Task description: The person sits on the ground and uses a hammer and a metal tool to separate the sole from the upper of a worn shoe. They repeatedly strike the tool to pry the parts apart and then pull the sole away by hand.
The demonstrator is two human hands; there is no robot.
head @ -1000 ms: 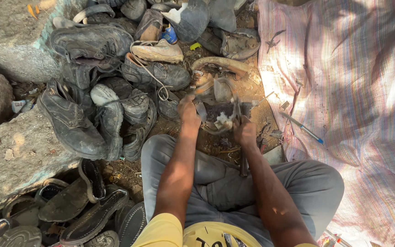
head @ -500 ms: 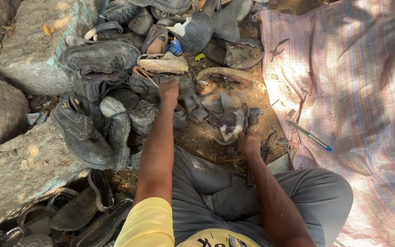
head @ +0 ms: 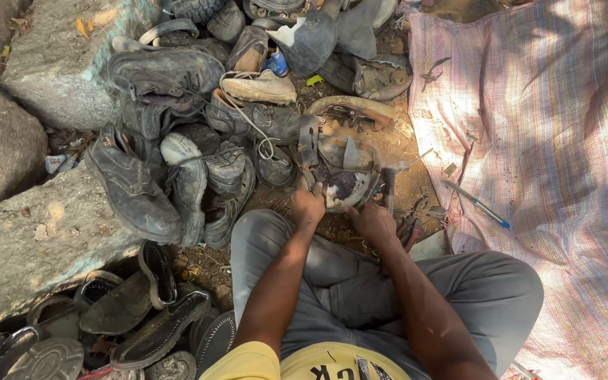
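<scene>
While both hands are gripping the worn shoe (head: 346,188) | left hand (head: 309,205), right hand (head: 373,222) clamping its edges | risk: it is slipping toward nearby pliers (head: 408,226), nicking fingers.

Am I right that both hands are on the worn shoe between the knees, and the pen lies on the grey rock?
Not quite. The head view shows the pen on the striped cloth, not the rock. Left hand and right hand do hold the worn shoe.

left hand (head: 309,204): fingers curled shut, knuckles up, forearm reaching forward over the left knee; right hand (head: 373,222): fingers curled down in a grip, wrist bent, forearm angled inward | both hands close together, legs crossed
</scene>
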